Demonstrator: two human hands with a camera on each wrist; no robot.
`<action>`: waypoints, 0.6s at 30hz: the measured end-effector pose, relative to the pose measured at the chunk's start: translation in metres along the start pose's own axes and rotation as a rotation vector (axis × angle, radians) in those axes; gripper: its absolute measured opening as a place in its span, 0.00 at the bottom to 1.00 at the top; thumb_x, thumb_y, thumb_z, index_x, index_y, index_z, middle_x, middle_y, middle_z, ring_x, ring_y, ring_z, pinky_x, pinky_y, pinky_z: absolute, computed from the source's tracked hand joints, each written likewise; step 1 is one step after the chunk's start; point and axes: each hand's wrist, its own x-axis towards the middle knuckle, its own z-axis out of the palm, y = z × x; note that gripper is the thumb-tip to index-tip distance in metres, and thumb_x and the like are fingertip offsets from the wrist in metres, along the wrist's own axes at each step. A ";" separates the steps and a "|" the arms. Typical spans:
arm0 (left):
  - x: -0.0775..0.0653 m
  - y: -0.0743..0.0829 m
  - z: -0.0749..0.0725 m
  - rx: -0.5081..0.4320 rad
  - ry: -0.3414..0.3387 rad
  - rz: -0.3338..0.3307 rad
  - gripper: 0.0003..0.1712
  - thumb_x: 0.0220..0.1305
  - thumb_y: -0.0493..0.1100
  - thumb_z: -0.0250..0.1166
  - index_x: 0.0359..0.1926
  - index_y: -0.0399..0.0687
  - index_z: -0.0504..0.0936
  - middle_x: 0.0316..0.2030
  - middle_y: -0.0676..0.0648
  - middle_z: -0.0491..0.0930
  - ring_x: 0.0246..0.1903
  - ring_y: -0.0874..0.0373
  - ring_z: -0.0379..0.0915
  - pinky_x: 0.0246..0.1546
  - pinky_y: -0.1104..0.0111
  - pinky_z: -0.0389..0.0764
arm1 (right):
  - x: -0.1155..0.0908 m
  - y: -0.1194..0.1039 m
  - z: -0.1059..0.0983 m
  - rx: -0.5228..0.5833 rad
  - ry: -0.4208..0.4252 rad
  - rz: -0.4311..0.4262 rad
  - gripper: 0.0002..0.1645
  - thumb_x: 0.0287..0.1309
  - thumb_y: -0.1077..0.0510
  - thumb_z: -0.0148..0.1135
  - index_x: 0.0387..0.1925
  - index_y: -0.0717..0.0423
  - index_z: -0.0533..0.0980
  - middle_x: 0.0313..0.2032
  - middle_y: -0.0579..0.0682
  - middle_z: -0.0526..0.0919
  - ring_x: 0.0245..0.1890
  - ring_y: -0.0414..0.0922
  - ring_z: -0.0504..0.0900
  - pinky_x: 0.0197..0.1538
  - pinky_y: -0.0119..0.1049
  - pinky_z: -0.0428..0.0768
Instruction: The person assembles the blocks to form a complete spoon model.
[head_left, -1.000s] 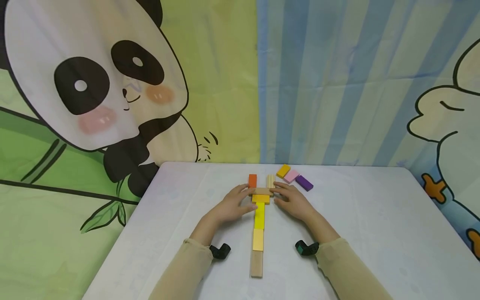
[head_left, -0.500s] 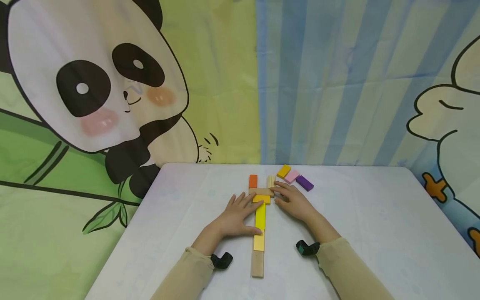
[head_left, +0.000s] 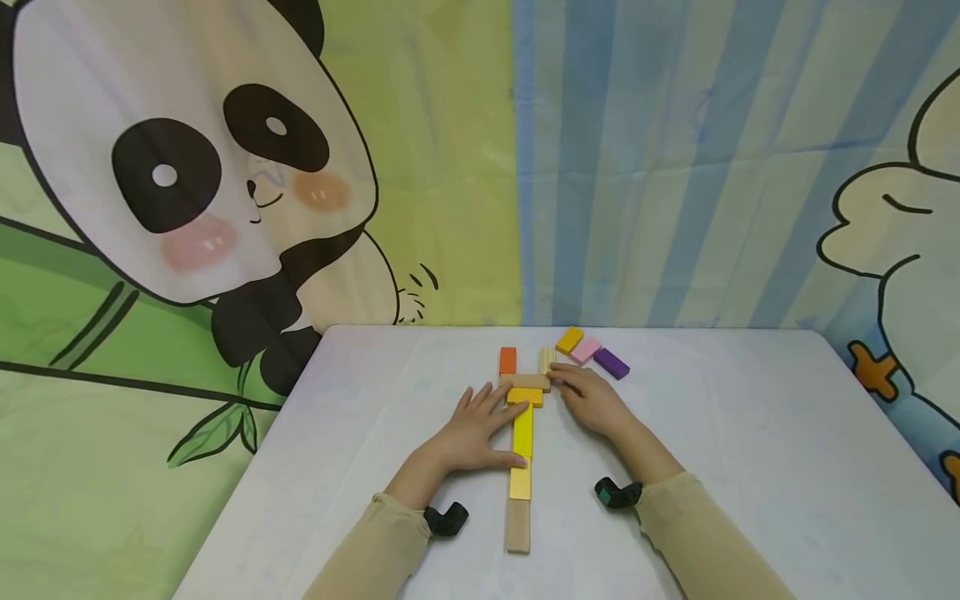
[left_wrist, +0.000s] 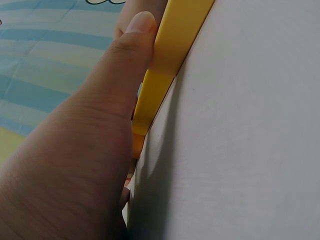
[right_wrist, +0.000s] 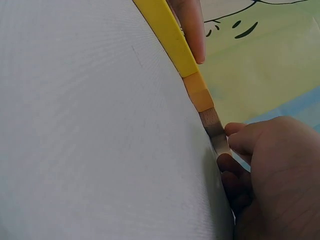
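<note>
A row of wooden blocks lies on the table: a plain wood block (head_left: pixel 517 527), a pale yellow block (head_left: pixel 520 483), a bright yellow block (head_left: pixel 523 433) and an orange block (head_left: pixel 534 397), topped by a wood crosspiece (head_left: pixel 527 382). Beyond its ends sit a red-orange block (head_left: pixel 507 360) and a light, ribbed-looking block (head_left: pixel 548 360). My left hand (head_left: pixel 468 437) lies spread beside the row, fingertips over the orange block, thumb on the yellow ones. With fingers drawn together, my right hand (head_left: pixel 592 400) pinches the light block's near end, its fingertips partly hidden in the head view.
At the back right lie an amber block (head_left: pixel 569 339), a pink block (head_left: pixel 586 350) and a purple block (head_left: pixel 612 363). The white table (head_left: pixel 750 433) ends at a printed curtain (head_left: pixel 660 167). A black camera sits on each wrist.
My left hand has come nearer along the row and spread out over it. My right thumb has drawn in toward the fingers at the light block, which has shifted slightly right.
</note>
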 end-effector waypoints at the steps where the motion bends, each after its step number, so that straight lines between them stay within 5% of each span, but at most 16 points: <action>1: 0.000 0.000 0.000 0.001 0.001 0.000 0.57 0.47 0.89 0.46 0.76 0.78 0.49 0.80 0.53 0.37 0.78 0.42 0.35 0.75 0.41 0.37 | 0.000 0.000 0.000 -0.003 0.000 0.000 0.23 0.71 0.58 0.51 0.65 0.48 0.75 0.68 0.48 0.72 0.70 0.57 0.67 0.72 0.59 0.62; 5: 0.002 -0.001 0.000 0.013 0.012 0.003 0.56 0.47 0.89 0.47 0.76 0.78 0.50 0.80 0.53 0.37 0.78 0.41 0.36 0.75 0.40 0.38 | 0.001 0.002 -0.007 0.003 0.054 0.029 0.23 0.71 0.57 0.51 0.65 0.47 0.74 0.69 0.49 0.71 0.70 0.56 0.68 0.71 0.58 0.64; 11: 0.001 -0.001 -0.001 0.003 0.011 0.003 0.56 0.49 0.87 0.51 0.76 0.78 0.50 0.80 0.53 0.37 0.78 0.41 0.36 0.75 0.40 0.37 | 0.000 0.024 -0.031 -0.109 0.411 0.205 0.22 0.66 0.56 0.57 0.58 0.58 0.77 0.62 0.61 0.74 0.58 0.64 0.70 0.61 0.59 0.68; 15: -0.001 0.001 -0.002 -0.007 0.001 -0.006 0.56 0.48 0.86 0.52 0.76 0.78 0.50 0.80 0.53 0.37 0.78 0.42 0.34 0.76 0.41 0.36 | -0.005 0.041 -0.039 -0.198 0.367 0.382 0.29 0.64 0.48 0.60 0.60 0.61 0.74 0.60 0.68 0.72 0.55 0.69 0.68 0.56 0.63 0.67; 18: -0.001 0.001 -0.002 -0.007 -0.002 -0.003 0.56 0.48 0.87 0.51 0.76 0.78 0.49 0.80 0.53 0.36 0.78 0.42 0.34 0.75 0.41 0.36 | -0.008 0.047 -0.040 -0.217 0.303 0.414 0.30 0.64 0.46 0.60 0.59 0.62 0.75 0.57 0.70 0.73 0.53 0.69 0.70 0.54 0.63 0.69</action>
